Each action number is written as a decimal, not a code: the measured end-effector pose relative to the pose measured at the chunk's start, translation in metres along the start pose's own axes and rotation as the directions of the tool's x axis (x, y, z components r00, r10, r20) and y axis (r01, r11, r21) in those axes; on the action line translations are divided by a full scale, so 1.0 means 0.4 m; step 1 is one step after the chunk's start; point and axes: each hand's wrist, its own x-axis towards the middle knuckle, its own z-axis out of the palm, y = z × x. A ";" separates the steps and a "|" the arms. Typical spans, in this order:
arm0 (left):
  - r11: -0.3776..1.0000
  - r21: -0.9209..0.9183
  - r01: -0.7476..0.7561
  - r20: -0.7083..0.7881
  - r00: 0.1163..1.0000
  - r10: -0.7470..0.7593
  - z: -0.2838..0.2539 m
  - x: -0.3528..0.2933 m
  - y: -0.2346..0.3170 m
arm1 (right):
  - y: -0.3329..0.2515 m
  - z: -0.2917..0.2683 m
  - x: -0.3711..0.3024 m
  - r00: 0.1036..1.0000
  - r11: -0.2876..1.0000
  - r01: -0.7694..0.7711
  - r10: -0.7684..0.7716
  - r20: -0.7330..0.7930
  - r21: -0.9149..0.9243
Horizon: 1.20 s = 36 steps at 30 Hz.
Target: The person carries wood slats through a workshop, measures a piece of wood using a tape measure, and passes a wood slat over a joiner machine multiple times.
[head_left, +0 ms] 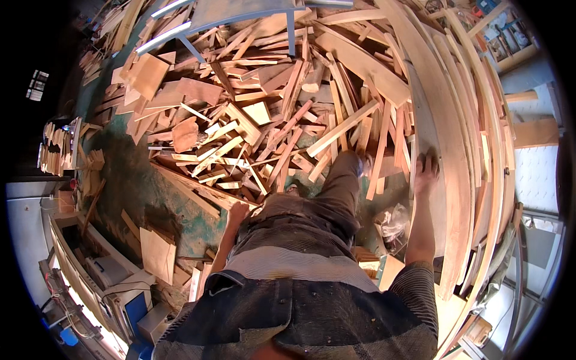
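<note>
My right hand reaches forward and grips the edge of a long curved plank, one of several tall boards leaning on the right. My left hand hangs by my left thigh with its fingers curled and nothing visible in it, just above the edge of a long board lying on the floor. My leg is stretched forward, with the foot set among loose wood strips. A big heap of wood offcuts covers the floor in front of me.
A metal frame stands at the far side of the heap. A crumpled plastic bag lies by my right leg. Green floor shows at the left. Stacked small wood pieces and a machine bench sit at left.
</note>
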 end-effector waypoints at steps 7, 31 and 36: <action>0.295 -0.586 0.755 0.567 0.641 -0.517 -0.063 -0.122 0.041 | 0.061 -0.007 -0.045 0.999 0.995 -0.052 0.052 -0.006 -0.087; 0.572 -0.657 0.490 0.297 0.867 -0.401 0.003 -0.031 0.146 | 0.075 0.002 -0.067 0.998 0.992 0.010 -0.002 0.063 -0.128; 0.560 -0.719 0.411 0.167 0.885 -0.435 0.145 -0.142 0.118 | -0.001 -0.039 -0.051 0.981 0.985 0.152 -0.141 0.135 -0.081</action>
